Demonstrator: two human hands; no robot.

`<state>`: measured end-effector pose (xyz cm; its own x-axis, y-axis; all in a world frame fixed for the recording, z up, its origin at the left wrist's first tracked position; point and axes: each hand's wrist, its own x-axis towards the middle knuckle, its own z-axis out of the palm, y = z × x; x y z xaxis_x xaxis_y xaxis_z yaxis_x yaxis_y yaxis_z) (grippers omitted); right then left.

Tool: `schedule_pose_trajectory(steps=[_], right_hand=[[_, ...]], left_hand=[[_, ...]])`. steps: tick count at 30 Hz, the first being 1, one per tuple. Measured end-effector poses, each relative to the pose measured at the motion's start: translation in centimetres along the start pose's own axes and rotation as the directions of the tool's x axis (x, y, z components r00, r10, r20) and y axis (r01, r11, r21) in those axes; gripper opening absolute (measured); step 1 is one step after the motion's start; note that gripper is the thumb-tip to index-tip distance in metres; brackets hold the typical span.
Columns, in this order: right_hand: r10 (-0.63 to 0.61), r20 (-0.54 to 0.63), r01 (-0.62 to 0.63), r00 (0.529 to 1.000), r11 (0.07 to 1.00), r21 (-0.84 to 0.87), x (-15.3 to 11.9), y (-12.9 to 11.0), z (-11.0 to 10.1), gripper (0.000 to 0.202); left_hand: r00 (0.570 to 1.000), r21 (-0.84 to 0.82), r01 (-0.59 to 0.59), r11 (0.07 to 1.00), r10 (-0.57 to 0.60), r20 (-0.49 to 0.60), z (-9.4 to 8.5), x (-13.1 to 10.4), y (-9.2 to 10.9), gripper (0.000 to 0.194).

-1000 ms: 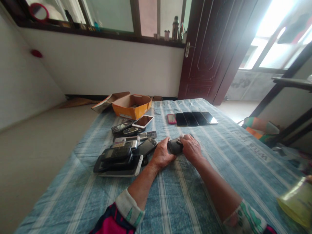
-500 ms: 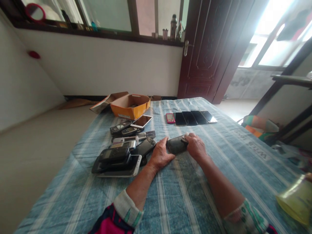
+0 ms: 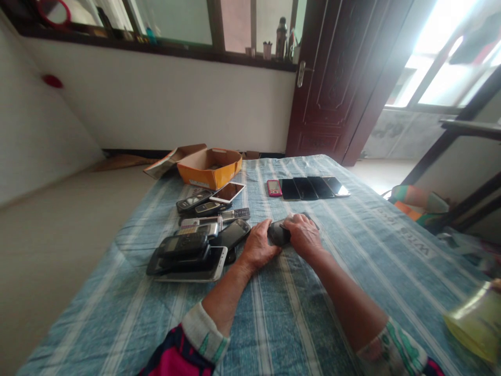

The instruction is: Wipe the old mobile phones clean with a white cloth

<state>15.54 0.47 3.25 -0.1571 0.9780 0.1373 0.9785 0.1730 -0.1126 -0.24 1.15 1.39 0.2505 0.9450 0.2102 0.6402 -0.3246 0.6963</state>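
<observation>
A dark mobile phone (image 3: pixel 278 233) lies flat on the bed-like, cloth-covered surface in front of me. My left hand (image 3: pixel 258 244) grips its left end between thumb and fingers. Over the phone's middle and right part, my right hand (image 3: pixel 303 232) is bent with its fingertips pressed down on it. A bit of whitish cloth (image 3: pixel 288 217) shows at those fingertips, mostly hidden. Left of my left hand is a loose pile of old phones, among them a large white-edged phone (image 3: pixel 217 263), a black smartphone (image 3: pixel 235 233) and a white phone (image 3: pixel 228 192).
Beyond my hands lies a row with a pink keypad phone (image 3: pixel 274 188) and several dark smartphones (image 3: pixel 309 188). An open orange cardboard box (image 3: pixel 211 175) stands at the far left of the striped blue cloth (image 3: pixel 270 313). Something yellow and translucent (image 3: pixel 475 324) is at the right edge.
My right hand has slid left across the phone, from its right end to its middle, with the whitish cloth. My left hand keeps its grip in the same place.
</observation>
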Motion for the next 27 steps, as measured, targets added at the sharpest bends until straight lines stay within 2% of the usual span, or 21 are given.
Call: schedule_pose_trajectory(steps=[20, 27], right_hand=[[-0.017, 0.021, 0.017, 1.000, 1.000, 0.013, -0.2, 0.2, -0.3, 0.034], [-0.011, 0.034, 0.010, 0.999, 0.999, 0.034, -1.3, 0.6, -0.5, 0.037]], left_hand=[[1.000, 0.037, -0.014, 0.999, 0.013, 0.011, 0.1, 0.0, 0.1, 0.067], [0.999, 0.026, -0.031, 0.999, 0.031, 0.011, 0.2, -0.1, -0.1, 0.067]])
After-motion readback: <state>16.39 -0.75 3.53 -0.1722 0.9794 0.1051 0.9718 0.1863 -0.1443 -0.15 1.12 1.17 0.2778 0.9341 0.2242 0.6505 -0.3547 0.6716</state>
